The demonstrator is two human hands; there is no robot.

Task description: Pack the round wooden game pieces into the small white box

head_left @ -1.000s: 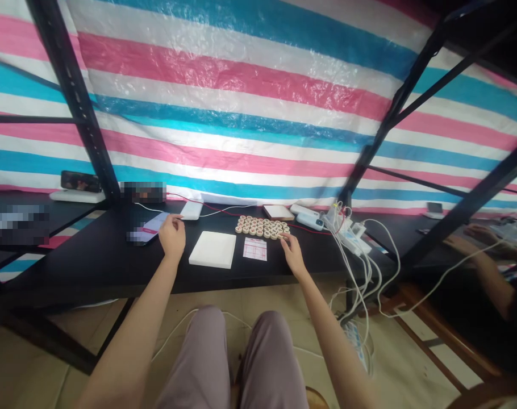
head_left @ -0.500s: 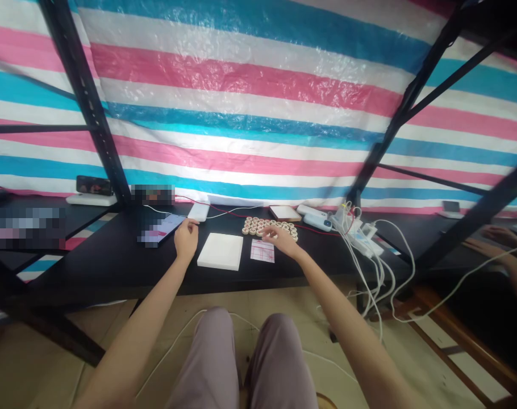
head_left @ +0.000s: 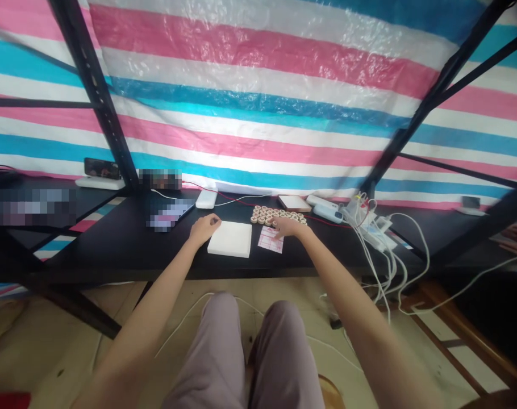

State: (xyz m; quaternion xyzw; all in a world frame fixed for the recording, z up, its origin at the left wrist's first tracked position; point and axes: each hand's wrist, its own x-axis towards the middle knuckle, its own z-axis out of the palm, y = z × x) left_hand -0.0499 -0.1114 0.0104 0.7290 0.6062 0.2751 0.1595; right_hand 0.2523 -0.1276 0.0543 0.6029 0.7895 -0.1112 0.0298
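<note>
My left hand (head_left: 204, 228) rests on the black table (head_left: 113, 250), its fingers curled, touching the left edge of a white square block (head_left: 230, 238). My right hand (head_left: 288, 226) lies over the far edge of a small white sheet with a red grid (head_left: 270, 241), at the near side of a cluster of round wooden pieces (head_left: 276, 216). Its fingers are partly hidden; I cannot tell whether it holds a piece.
A phone (head_left: 169, 213) lies left of the block, a white power bank (head_left: 206, 199) and a flat box (head_left: 294, 203) behind. White cables and a power strip (head_left: 371, 232) hang off the table's right side. Black shelf posts (head_left: 96, 96) frame a striped tarp.
My left hand moved right from the phone to the white block's edge. My right hand moved left along the wooden pieces to the grid sheet. The view shifted right and down.
</note>
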